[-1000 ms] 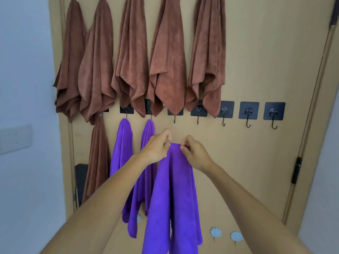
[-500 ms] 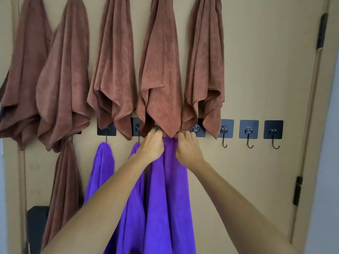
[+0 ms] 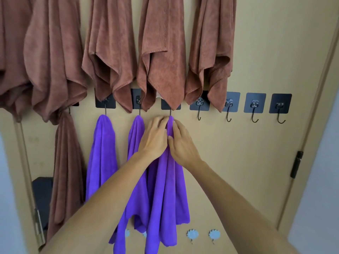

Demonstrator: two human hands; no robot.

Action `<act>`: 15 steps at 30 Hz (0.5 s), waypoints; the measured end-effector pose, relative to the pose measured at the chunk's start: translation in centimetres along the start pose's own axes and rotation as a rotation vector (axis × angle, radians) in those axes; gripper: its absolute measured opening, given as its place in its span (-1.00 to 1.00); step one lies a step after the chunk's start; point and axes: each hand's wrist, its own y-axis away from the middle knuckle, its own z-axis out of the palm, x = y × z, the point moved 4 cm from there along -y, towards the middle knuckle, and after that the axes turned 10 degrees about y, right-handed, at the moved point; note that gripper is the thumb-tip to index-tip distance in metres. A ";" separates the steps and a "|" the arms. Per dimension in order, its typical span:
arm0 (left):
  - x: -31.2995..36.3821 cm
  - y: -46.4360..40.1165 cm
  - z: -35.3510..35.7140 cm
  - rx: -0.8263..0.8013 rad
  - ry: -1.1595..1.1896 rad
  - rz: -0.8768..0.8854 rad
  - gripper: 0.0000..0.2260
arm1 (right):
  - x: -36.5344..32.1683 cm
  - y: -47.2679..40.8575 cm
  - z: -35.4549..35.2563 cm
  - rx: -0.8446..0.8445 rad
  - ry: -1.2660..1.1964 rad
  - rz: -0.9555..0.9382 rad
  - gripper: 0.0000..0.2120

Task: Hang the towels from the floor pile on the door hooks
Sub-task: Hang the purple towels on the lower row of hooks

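Left hand [image 3: 155,137]: fingers curled against the soft purple microfibre towel [image 3: 166,189], pinching its top fold just under the black metal hook [image 3: 170,112].
Right hand [image 3: 183,143]: gripping the same fold from the other side, thumb tucked into the cloth.
Towel handling: likely light, limp, slightly grippy; best taken at the bunched top, since anything lower just sags.
Beside the left hand: two more purple towels [image 3: 102,153] hanging.
Above the hands: row of brown terry towels [image 3: 161,52].
Right of the right hand: four bare hooks [image 3: 254,117].
Behind: tan wooden door [image 3: 256,43], hinge at far right.
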 end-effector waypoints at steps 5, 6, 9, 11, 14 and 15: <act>-1.1 3.0 1.5 -0.193 -0.023 -0.032 -0.45 | -0.5 1.9 1.3 -0.047 -0.101 -0.032 -0.44; -1.3 3.8 1.8 -0.220 -0.018 -0.051 -0.45 | -0.7 2.4 1.6 -0.055 -0.116 -0.032 -0.43; -1.9 6.5 3.0 -0.280 -0.001 -0.085 -0.42 | -1.0 4.4 3.1 -0.097 -0.170 -0.022 -0.40; -2.1 8.3 4.0 -0.315 0.010 -0.111 -0.39 | -1.1 5.9 4.4 -0.126 -0.213 0.011 -0.39; -2.5 10.9 5.5 -0.337 -0.016 -0.115 -0.35 | -0.9 8.1 6.2 -0.145 -0.248 0.080 -0.38; -2.8 11.7 6.0 -0.345 -0.028 -0.124 -0.34 | -0.8 8.8 6.8 -0.158 -0.249 0.099 -0.38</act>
